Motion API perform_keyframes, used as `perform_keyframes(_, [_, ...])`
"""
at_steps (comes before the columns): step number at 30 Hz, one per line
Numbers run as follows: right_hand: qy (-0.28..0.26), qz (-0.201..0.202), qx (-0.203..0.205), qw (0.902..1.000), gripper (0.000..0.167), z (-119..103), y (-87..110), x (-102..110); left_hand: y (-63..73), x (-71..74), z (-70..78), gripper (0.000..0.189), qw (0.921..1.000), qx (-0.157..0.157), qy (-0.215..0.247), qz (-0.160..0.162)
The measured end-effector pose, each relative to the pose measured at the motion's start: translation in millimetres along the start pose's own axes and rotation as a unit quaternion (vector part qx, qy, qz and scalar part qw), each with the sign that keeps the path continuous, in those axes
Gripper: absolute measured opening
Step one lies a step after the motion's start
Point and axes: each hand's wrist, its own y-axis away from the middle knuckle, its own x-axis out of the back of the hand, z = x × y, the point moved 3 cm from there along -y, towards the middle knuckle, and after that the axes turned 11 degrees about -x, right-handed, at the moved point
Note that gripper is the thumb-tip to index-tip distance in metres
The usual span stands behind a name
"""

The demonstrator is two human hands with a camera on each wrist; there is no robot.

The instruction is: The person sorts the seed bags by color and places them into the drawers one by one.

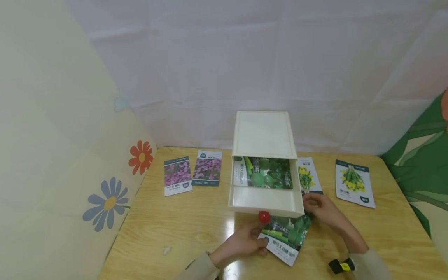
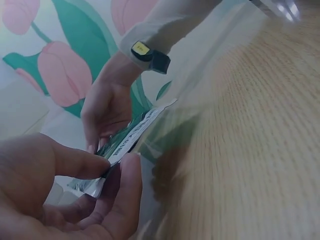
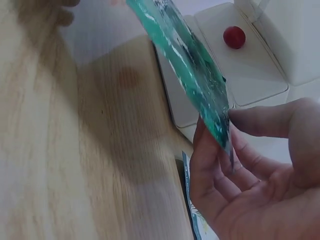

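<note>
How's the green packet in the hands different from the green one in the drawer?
The left hand and right hand pinch the held packet; neither touches the drawer packet. In the head view, the held packet's white end is at the bottom, the drawer packet's at the left. Both show round green shapes beside a white panel.

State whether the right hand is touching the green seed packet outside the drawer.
Touching. The right wrist view shows it plainly: the right hand pinches one end of the green seed packet between thumb and fingers.
</note>
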Motion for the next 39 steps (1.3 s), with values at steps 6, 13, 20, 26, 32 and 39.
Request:
perform_keyframes(6, [-0.039, -0.038, 0.024, 0.9982, 0.032, -1, 9.2, -4, 8.2, 9.3, 2.8, 0.036, 0.9983, 0.031, 0.049, 0.011])
perform_keyframes(13, [-0.055, -0.065, 0.019, 0.9961, 0.032, -1, 16.9, -9, 12.3, 24.5, 4.0, 0.027, 0.9989, 0.028, 0.034, 0.016])
perform_keyframes(20, [-0.064, -0.104, 0.016, 0.9924, 0.044, 6, 29.7, -16, 18.7, 44.4, 12.1, 0.038, 0.9998, 0.014, 0.011, 0.002])
perform_keyframes(26, [-0.114, -0.165, 0.02, 0.9795, 0.047, 14, 35.2, -25, 23.3, 57.5, 17.4, 0.049, 0.9992, -0.008, -0.038, -0.002])
perform_keyframes(32, [-0.157, -0.189, 0.002, 0.9694, 0.029, 16, 39.1, -35, 27.6, 67.5, 25.5, 0.053, 0.9922, -0.035, -0.119, 0.006])
perform_keyframes(39, [-0.224, -0.264, 0.03, 0.9376, 0.022, 11, 50.3, -44, 32.3, 75.9, 37.6, 0.057, 0.9976, -0.044, -0.051, 0.011])
